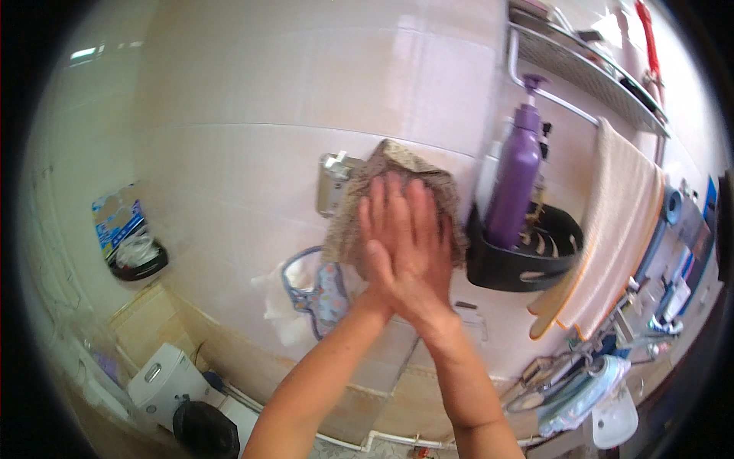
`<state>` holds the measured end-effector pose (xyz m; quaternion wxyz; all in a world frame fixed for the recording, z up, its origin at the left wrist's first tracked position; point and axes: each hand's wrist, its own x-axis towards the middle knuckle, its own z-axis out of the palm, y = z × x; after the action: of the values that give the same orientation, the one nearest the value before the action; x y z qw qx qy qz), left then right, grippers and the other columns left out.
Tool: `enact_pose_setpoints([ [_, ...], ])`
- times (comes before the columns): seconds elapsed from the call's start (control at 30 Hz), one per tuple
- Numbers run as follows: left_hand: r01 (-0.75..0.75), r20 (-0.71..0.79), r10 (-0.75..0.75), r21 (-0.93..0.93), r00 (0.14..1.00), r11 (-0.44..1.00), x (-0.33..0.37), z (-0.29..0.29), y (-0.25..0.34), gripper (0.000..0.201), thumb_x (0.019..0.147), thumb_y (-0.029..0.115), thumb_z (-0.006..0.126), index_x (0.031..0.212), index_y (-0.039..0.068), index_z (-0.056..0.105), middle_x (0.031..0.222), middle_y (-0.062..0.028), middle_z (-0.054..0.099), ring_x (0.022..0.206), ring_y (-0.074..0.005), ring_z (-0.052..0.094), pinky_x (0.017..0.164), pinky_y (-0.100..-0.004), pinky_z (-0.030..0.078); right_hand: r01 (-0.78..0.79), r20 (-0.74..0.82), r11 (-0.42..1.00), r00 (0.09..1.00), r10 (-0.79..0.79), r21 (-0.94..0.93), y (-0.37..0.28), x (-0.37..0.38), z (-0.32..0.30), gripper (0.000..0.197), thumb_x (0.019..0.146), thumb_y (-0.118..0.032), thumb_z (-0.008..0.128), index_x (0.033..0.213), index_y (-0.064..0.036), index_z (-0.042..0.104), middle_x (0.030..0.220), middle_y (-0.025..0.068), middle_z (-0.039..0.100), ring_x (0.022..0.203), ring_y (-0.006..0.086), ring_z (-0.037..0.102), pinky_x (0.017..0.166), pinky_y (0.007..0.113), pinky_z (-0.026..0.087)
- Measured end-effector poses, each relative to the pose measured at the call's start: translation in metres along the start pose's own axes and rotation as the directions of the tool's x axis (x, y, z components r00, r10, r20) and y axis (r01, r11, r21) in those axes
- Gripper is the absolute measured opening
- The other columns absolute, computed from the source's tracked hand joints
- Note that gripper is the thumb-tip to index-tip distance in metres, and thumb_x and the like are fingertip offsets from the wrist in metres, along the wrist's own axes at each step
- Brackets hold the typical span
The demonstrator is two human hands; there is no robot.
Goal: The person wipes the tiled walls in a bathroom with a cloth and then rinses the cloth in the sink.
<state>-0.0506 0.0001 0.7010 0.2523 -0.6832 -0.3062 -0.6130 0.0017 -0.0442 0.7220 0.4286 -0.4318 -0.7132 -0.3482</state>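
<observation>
A patterned brown cloth (pixel 348 233) lies against the pale tiled wall (pixel 252 176). My right hand (pixel 419 268) presses flat on it, fingers stretched upward. Beneath the right hand is my left hand (pixel 377 210), mostly covered, with a few straight fingers showing at its left side. At the cloth's upper left edge is a metal wall fitting (pixel 331 187). Below the cloth, a blue-edged patterned fabric holder (pixel 329 294) hangs with white material beside it. What lies directly behind the cloth is hidden.
Right of my hands, a black wall basket (pixel 505 268) holds a purple pump bottle (pixel 516 180). A metal shelf (pixel 589 65) and a peach towel (pixel 612 206) are farther right. A toilet (pixel 164 382) and black bin (pixel 205 430) stand lower left.
</observation>
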Motion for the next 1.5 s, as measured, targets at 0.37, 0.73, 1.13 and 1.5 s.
enact_pose_setpoints([
  [0.37, -0.012, -0.036, 0.012, 0.009, 0.999, 1.000, 0.009, -0.006, -0.011, 0.060, 0.091, 0.034, 0.047, 0.139, 0.000, 0.034, 0.139, -0.0315, 0.034, 0.131, -0.0488, 0.030, 0.105, -0.0599, 0.024, -0.004, -0.047, 0.992, 0.999, 0.010, 0.123, -0.003, 0.012, -0.004, 0.073, 0.084, -0.026, 0.059, 0.145, -0.0034, 0.027, 0.149, 0.0192, 0.024, 0.136, 0.0390, 0.026, 0.110, 0.048, 0.027],
  [0.73, 0.002, -0.002, -0.002, 0.056, 1.000, 0.998, -0.062, 0.006, 0.020, 0.062, 0.090, 0.034, 0.049, 0.138, -0.002, 0.034, 0.138, -0.0324, 0.034, 0.131, -0.0498, 0.030, 0.105, -0.0604, 0.023, -0.028, 0.140, 0.978, 0.990, -0.002, 0.208, 0.007, -0.066, -0.006, 0.074, 0.082, -0.026, 0.061, 0.145, -0.0026, 0.028, 0.149, 0.0195, 0.026, 0.139, 0.0377, 0.021, 0.111, 0.047, 0.021],
  [1.13, 0.107, 0.182, -0.115, 0.051, 0.977, 0.993, -0.170, 0.032, 0.046, 0.059, 0.088, 0.036, 0.048, 0.135, 0.001, 0.039, 0.135, -0.0291, 0.039, 0.127, -0.0477, 0.035, 0.103, -0.0612, 0.026, -0.073, 0.282, 0.994, 0.958, 0.049, 0.077, -0.001, -0.159, 0.005, 0.068, 0.081, -0.021, 0.056, 0.141, 0.0022, 0.032, 0.147, 0.0142, 0.032, 0.138, 0.0350, 0.025, 0.109, 0.046, 0.028],
  [1.5, 0.442, 0.561, -0.330, -0.073, 0.760, 0.894, -0.316, 0.044, 0.045, 0.059, 0.092, 0.032, 0.040, 0.140, -0.002, 0.032, 0.141, -0.0305, 0.029, 0.131, -0.0528, 0.020, 0.109, -0.0619, 0.015, 0.161, 0.382, 0.971, 0.898, -0.218, 0.175, -0.006, -0.266, 0.056, 0.059, 0.087, -0.021, 0.049, 0.135, 0.0096, 0.037, 0.141, 0.0299, 0.032, 0.134, 0.0467, 0.025, 0.109, 0.051, 0.027],
])
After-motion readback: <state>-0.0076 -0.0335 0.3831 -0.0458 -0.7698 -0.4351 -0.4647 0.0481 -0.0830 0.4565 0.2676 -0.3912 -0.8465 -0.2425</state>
